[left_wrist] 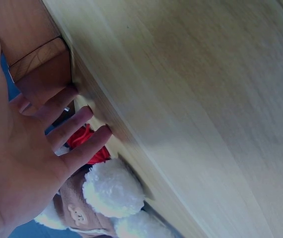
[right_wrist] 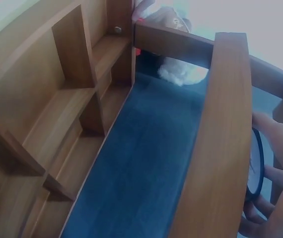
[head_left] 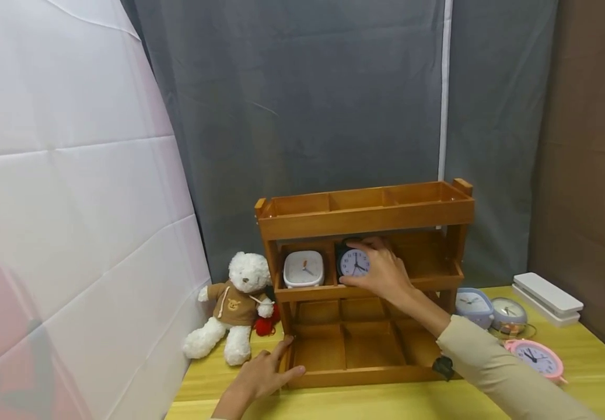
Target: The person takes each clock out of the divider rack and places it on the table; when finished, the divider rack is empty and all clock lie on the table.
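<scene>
now, right hand (head_left: 384,272): fingers grip black clock (head_left: 353,263); set it upright, facing out.
left hand (head_left: 261,372): fingers extended, gripping nothing, against wooden shelf (head_left: 365,221); brace lightly.

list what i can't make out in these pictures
Head view: right side of black clock, behind right hand.
Right wrist view: part of that clock's dial, behind wooden rail.
Head view: lower left edge of pink clock, behind beige sleeve.
Head view: full shape of red thing, partly behind teddy bear.
Head view: dark object at lower corner of shelf, too small to identify.
</scene>
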Available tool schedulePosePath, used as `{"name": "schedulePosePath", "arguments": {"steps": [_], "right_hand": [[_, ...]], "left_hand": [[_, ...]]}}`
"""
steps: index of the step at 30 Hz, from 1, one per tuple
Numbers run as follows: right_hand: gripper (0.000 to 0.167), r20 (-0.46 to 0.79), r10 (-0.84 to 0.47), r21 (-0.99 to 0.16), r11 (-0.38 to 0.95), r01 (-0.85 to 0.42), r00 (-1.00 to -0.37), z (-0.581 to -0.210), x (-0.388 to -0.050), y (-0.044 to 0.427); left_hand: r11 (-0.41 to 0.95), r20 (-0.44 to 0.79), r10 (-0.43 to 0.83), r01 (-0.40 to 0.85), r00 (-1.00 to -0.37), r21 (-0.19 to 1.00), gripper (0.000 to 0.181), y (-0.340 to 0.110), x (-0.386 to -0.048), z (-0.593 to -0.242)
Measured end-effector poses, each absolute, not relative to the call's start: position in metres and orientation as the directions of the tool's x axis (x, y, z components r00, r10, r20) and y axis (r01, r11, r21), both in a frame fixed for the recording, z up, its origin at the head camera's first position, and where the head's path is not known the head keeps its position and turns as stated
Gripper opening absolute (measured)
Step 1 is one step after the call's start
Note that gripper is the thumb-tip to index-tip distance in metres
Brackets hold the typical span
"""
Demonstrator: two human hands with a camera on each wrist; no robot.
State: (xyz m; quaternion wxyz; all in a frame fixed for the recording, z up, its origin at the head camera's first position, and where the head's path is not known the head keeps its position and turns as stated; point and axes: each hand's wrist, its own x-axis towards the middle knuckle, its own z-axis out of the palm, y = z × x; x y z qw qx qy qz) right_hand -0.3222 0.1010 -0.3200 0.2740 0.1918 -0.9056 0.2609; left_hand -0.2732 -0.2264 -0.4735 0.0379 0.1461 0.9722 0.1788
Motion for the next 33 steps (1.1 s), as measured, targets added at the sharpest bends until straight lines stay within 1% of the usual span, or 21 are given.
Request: {"name": "schedulePosePath", "arguments": {"steps": [3,7,12,18,26,33], "right_hand": [[0.084,0.616,-0.192,-0.346,0.805,-0.482,-0.764,-0.32,-0.324,0.097],[0.08,0.643,-0.183,-0.328,0.811,-0.484,-0.744,-0.323,-0.327,0.095],[0.076,0.678,-0.197,-0.301,0.804,-0.513,-0.708,-0.322,-0.329,0.099],[0.075,0.732,-0.199,-0.292,0.773,-0.564,-0.652,-0.309,-0.325,0.106],[0.077,0.738,-0.188,-0.287,0.781,-0.554,-0.648,-0.302,-0.305,0.118],[0.078,0.774,-0.218,-0.243,0.764,-0.597,-0.594,-0.301,-0.28,0.142]], "left_hand": [[0.895,-0.02,0.288,0.262,-0.957,0.36,0.084,-0.226,-0.274,-0.472],[0.893,-0.029,0.288,0.257,-0.957,0.369,0.084,-0.227,-0.274,-0.474],[0.893,-0.033,0.294,0.262,-0.955,0.366,0.084,-0.227,-0.275,-0.477],[0.895,-0.039,0.29,0.257,-0.956,0.366,0.083,-0.228,-0.277,-0.474],[0.898,-0.046,0.284,0.249,-0.958,0.363,0.083,-0.228,-0.277,-0.473],[0.901,-0.035,0.285,0.254,-0.958,0.353,0.084,-0.229,-0.277,-0.473]]}}
